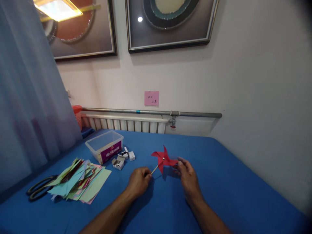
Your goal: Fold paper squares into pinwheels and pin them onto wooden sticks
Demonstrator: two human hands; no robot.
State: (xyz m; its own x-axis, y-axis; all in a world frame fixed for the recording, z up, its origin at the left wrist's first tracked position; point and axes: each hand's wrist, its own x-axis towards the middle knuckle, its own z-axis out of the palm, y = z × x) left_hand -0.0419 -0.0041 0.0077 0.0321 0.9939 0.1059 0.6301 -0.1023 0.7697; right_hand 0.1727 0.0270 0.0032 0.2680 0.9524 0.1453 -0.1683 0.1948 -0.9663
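The pinwheel [161, 157], red and four-bladed, was found above the blue table [156, 211], between the two hands, with a bright pin [163, 159] at its centre. The left hand [140, 181] pinched the lower end of its pale stick [154, 170] between thumb and fingers; the stick slanted up and to the right toward the blades. The right hand [190, 180] stood with curved fingers at the tip of the right-hand blade. Those fingers were blurred, and it could not be determined whether they gripped the blade or merely met it.

To the left, a heap of coloured paper [80, 178] lay loosely stacked. Scissors [36, 193] lay beside it, handles outward, their blades hidden. Behind the paper stood a clear tub [90, 147] bearing a purple label [111, 152], its contents pale. Small white cartons [118, 162] sat just to its right, the nearest one open with shiny pieces inside. A pink note [151, 98] was fixed to the wall above a pipe [122, 111].
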